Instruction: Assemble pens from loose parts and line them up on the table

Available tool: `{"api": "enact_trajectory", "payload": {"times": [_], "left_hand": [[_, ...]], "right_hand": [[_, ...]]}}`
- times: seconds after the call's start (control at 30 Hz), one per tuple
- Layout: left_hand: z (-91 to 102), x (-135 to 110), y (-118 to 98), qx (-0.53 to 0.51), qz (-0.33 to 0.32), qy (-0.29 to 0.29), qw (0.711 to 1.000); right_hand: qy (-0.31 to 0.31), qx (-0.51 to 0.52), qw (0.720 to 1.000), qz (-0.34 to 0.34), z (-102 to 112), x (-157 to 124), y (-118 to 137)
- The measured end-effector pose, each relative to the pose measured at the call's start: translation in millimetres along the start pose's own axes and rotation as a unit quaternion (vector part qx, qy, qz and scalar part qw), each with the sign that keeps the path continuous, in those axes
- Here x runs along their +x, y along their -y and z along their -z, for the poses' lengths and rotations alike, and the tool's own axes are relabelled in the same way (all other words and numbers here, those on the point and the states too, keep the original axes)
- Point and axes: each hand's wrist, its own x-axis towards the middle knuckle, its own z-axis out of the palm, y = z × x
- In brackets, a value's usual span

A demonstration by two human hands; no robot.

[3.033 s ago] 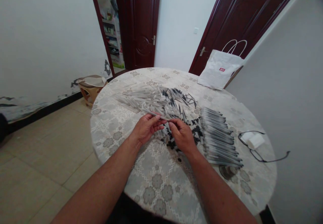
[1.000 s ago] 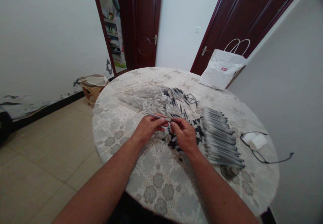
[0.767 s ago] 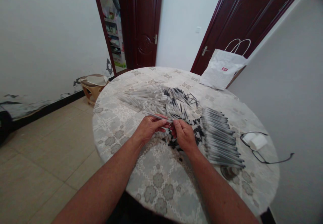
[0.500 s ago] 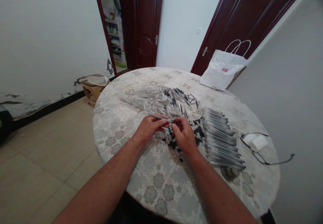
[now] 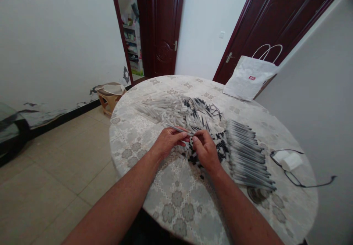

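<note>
My left hand (image 5: 168, 142) is closed on a slim translucent pen (image 5: 176, 128), which points up and to the left. At the pen's near end, the thumb and fingers of my right hand (image 5: 205, 147) are pinched; the exact contact is partly hidden. Beyond my hands lies a loose heap of whitish pen barrels (image 5: 162, 107). Thin dark pen refills (image 5: 202, 105) lie to its right. Small black and clear pen parts (image 5: 222, 145) are scattered under and around my right hand. A row of pens with dark ends (image 5: 249, 156) lies side by side to the right.
A round table (image 5: 132, 127) with a flowered cloth bears everything. Eyeglasses (image 5: 292, 177) and white tissue (image 5: 292, 160) lie at its right edge. A round glass-like object (image 5: 257, 194) sits by the pen row. A white paper bag (image 5: 249, 77) stands at the back, a stool (image 5: 109, 98) on the floor left.
The whole view has shifted slightly, so the scene sits further right and a little lower. My hands keep nearly the same hold on the pen.
</note>
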Motion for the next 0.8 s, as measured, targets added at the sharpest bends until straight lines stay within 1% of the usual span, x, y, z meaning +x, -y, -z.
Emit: {"api": "enact_trajectory", "payload": {"times": [0.07,0.13,0.2,0.3,0.43,0.6,0.7,0.8], "left_hand": [[0.3,0.2,0.7,0.001,0.003,0.004,1.0],[0.2,0.2,1.5,0.002,0.004,0.012,1.0],[-0.2,0.1,1.7,0.004,0.004,0.015,1.0],[-1.0,-0.1,0.8,0.003,0.004,0.007,1.0],[-0.8,0.4,0.6,0.001,-0.002,-0.005,1.0],[-0.3,0.5,3.1,0.003,0.0,0.0,1.0],[-0.7,-0.2,2.9,0.001,0.007,0.01,1.0],[-0.7,0.0,2.2,-0.001,0.004,0.004,1.0]], "right_hand": [[0.005,-0.024,1.0,0.013,-0.2,0.0,1.0],[0.015,-0.032,0.999,0.01,-1.3,0.6,0.0],[0.022,-0.012,1.0,-0.006,-2.3,1.0,-2.6],[0.007,0.015,1.0,-0.018,-2.4,0.8,-5.6],[-0.01,-0.008,1.0,0.013,-0.5,-0.2,-3.6],[0.012,-0.044,0.999,0.023,0.2,-0.2,1.0],[0.029,-0.042,0.999,0.011,-1.3,0.1,0.2],[0.022,-0.01,1.0,-0.014,-2.8,0.1,-1.9]]}}
